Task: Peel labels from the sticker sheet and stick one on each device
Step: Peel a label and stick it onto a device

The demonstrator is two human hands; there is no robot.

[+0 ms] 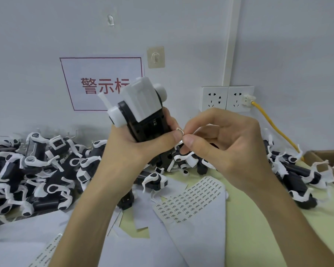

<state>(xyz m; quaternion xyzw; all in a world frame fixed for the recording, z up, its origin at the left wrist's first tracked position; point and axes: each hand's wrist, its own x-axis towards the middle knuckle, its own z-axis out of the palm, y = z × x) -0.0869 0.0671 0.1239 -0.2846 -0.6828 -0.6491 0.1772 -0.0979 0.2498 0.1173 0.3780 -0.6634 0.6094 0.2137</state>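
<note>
Gripping a black-and-white device (pixel 141 105) held up in the air, the L hand (pixel 135 143) has its fingers and thumb curled round the black lower body; the white ribbed end points up and away. Just R of the device, the R hand (pixel 226 143) pinches a tiny white label (pixel 180 130) btwn thumb and forefinger, right at the L thumb tip and touching it. Can't tell if the label touches the device itself.

Below the device and a bit R, the sticker sheet (pixel 191 199) lies flat on the pale green table (pixel 258 218), rows of small labels on it, w/ plain white backing sheets (pixel 17 237) spread lower L. A big heap of devices (pixel 37 170) sits below-L of the held one; a smaller heap (pixel 297 180) lies far R, next to a cardboard box (pixel 326 160). Behind the device on the wall: a red-bordered sign (pixel 96 74), partly hidden by it. R of the device are two wall sockets (pixel 227 98), a yellow cable (pixel 268 120) plugged into the R one.
</note>
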